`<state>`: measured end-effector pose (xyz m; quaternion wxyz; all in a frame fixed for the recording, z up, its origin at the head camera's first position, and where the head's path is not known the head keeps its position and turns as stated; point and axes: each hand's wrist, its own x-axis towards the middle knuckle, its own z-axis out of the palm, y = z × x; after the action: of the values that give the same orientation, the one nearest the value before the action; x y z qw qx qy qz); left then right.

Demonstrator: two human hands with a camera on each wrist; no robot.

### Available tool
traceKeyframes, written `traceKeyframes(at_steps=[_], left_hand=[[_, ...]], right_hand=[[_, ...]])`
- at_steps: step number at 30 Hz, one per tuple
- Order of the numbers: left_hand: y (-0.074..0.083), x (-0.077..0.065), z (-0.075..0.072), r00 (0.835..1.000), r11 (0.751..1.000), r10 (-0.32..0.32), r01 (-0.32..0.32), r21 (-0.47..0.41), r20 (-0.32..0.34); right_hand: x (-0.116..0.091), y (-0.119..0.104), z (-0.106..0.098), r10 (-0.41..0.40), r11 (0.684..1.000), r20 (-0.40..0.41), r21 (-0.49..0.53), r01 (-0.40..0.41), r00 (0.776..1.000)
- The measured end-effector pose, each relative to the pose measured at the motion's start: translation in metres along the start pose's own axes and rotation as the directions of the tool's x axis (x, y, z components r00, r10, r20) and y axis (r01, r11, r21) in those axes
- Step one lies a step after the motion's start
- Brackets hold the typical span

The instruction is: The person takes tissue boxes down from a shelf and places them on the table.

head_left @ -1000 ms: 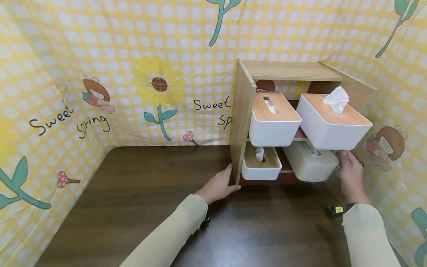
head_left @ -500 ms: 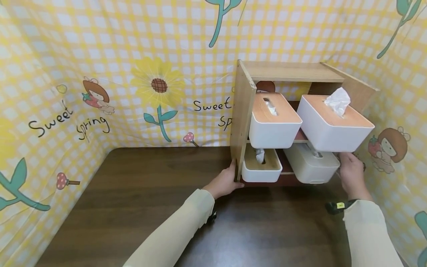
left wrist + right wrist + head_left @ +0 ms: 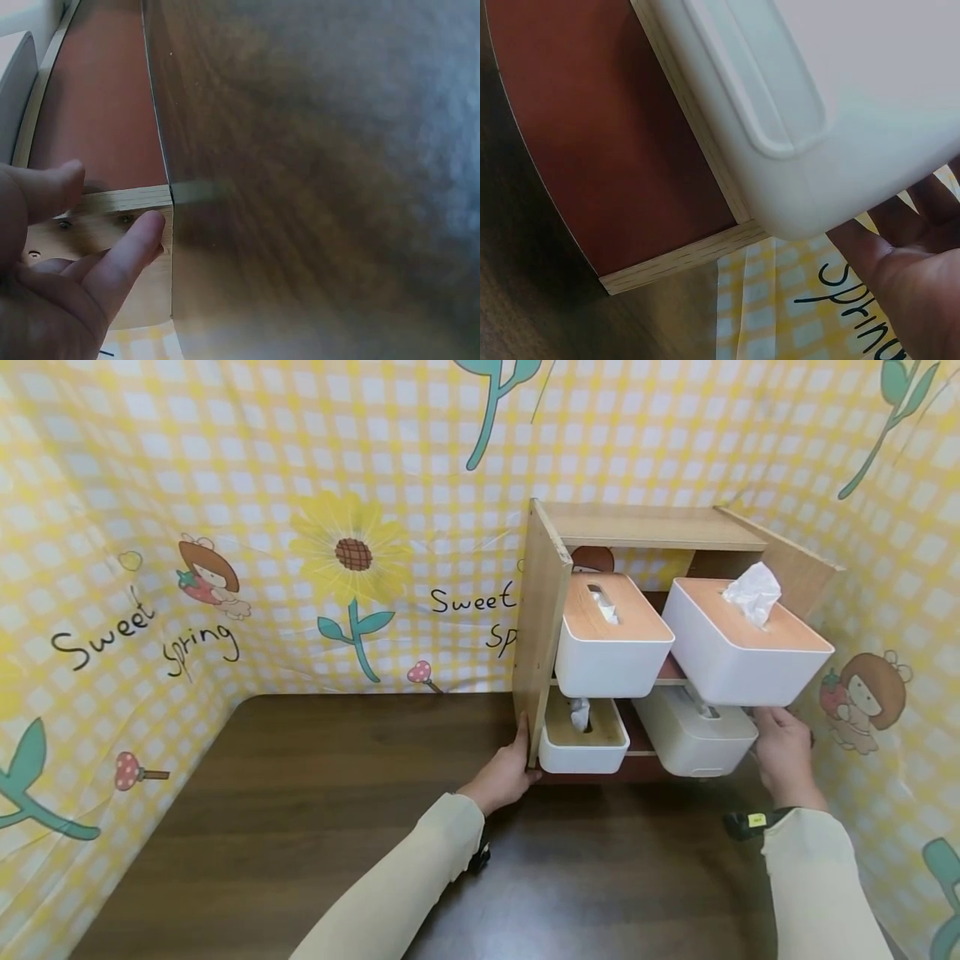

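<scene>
A wooden shelf unit [image 3: 542,627] stands on the right of the dark table. Four-sided tissue boxes fill both levels: a narrow wood-lidded box [image 3: 615,668] and a wide one [image 3: 750,677] above, a low white box [image 3: 583,758] and a pale grey box [image 3: 701,743] below. My left hand [image 3: 501,777] grips the lower front edge of the left side panel, thumb inside it and fingers outside. At the lower right side, my right hand [image 3: 785,756] reaches along the unit. Its fingertips are hidden behind the pale box in the right wrist view.
The dark wooden table [image 3: 360,793] stretches to the left and front of the shelf. Yellow checked cloth [image 3: 420,460] hangs behind and on both sides, with the right-hand cloth close to my right hand.
My left hand has shifted slightly right and its thumb is tucked further round the panel edge. The shelf and boxes look almost unmoved; the head view has shifted a little.
</scene>
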<state>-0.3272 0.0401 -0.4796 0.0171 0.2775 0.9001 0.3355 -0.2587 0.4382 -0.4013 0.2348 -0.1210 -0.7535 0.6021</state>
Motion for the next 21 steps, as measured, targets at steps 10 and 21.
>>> traceKeyframes(at_steps=[10,21], left_hand=[[0.001,-0.005,-0.001,0.999,0.999,0.034,-0.033,0.036,-0.041],[-0.012,-0.016,-0.014,0.999,0.999,0.014,-0.013,0.037,-0.036]], right_hand=[[-0.002,0.003,-0.001,0.030,0.999,0.002,0.010,-0.030,1.000],[-0.007,-0.006,0.016,0.013,0.976,-0.009,-0.216,-0.014,1.000]])
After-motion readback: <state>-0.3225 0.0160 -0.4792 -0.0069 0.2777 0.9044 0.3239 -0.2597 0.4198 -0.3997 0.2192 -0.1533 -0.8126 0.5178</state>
